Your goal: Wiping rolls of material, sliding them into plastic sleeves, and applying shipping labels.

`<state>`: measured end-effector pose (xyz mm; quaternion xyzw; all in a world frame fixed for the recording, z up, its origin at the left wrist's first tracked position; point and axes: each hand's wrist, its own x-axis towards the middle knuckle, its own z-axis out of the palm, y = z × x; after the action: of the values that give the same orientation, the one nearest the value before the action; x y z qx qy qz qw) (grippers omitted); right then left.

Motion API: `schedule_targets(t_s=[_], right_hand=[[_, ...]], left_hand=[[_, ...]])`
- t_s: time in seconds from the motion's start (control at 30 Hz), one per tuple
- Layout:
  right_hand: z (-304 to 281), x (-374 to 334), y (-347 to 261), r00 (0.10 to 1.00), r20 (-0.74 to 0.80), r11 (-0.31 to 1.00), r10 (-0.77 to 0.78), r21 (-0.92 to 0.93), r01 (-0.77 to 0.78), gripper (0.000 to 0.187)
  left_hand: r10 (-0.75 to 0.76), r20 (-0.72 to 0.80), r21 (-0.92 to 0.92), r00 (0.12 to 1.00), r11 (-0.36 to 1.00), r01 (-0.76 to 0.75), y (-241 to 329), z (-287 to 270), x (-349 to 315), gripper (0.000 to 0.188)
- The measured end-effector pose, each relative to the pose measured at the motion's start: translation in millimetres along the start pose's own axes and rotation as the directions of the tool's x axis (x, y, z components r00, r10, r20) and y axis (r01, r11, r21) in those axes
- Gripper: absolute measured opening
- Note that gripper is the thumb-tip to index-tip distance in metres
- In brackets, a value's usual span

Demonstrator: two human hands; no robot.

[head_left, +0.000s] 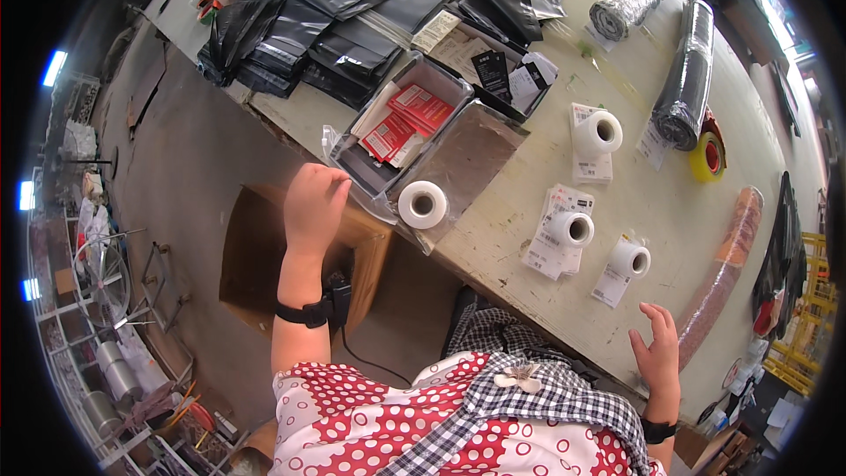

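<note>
My left hand (313, 200) hangs over the table's left edge with its fingers curled in; whether anything is inside them I cannot make out. Just right of it stands a grey bin (360, 169) holding red-and-white cards (406, 120), with clear plastic around its edge. A roll of white labels (422, 204) lies by the bin's near corner. On the right, my right hand (657, 344) is open, fingers apart, at the table's front edge. The nearest things to it are a small label roll (630, 259) and a long plastic-wrapped roll (721, 273).
Black plastic bags (308, 18) cover the far left of the table (493, 238). Behind the grey bin is a box of tags (514, 79). More label rolls (597, 130), wrapped rolls (686, 75) and yellow tape (708, 157) lie rightward. A cardboard box (366, 256) sits below my left arm.
</note>
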<state>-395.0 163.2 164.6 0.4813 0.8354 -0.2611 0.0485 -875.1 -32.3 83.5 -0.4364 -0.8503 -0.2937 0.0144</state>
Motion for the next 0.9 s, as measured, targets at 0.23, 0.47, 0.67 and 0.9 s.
schedule_targets(t_s=[0.23,0.47,0.67,0.9], right_hand=[[1.2,-0.5,1.3,0.999,-0.022,0.999,-0.041,-0.023,0.04,0.049],[4.1,5.9,-0.2,0.999,-0.003,0.999,-0.042,-0.028,0.042,0.049],[3.0,12.0,-1.2,1.0,0.012,0.999,-0.026,-0.031,0.026,0.049],[0.0,23.5,-8.7,0.999,0.036,0.999,-0.02,-0.037,0.021,0.048]], left_hand=[[0.131,-0.009,0.107,0.991,0.986,-0.129,7.4,6.7,14.1,0.022],[0.227,0.061,0.205,0.972,0.95,-0.235,0.0,5.6,19.8,0.025],[0.184,0.06,0.126,0.981,0.974,-0.19,-3.8,9.2,25.1,0.021],[0.29,0.079,0.028,0.954,0.956,-0.293,2.0,20.9,43.4,0.022]])
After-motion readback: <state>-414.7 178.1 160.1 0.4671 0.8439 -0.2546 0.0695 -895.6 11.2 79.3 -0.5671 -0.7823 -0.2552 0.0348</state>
